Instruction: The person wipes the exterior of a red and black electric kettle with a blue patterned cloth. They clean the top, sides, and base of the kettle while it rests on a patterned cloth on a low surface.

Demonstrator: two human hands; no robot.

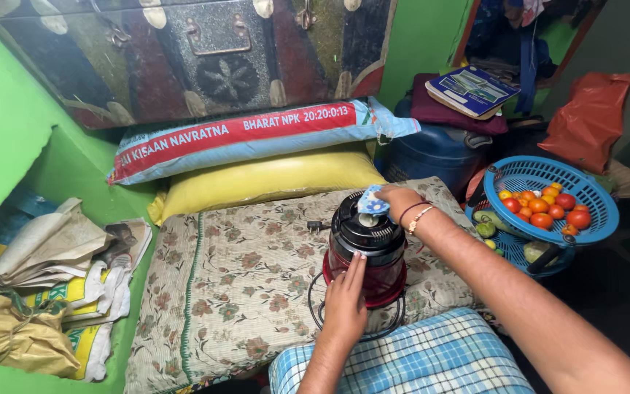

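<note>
Your right hand (397,198), centre frame, pinches a small blue-and-white cloth (371,204) and presses it onto the black top of the red appliance (366,252). Your left hand (345,303), lower centre, lies flat with fingers together against the appliance's near side, bracing it. The appliance stands upright on the floral bedsheet (242,284), its black cord (322,310) looped around the base. Step in hand looks like wiping the top. The next move likely calls for sweeping the cloth across the vented lid while the left hand steadies the body. Blue checked cloth (417,357) sits at the bottom centre. A blue basket (541,175) of tomatoes (548,208) is at the right, sacks (257,135) behind.
</note>
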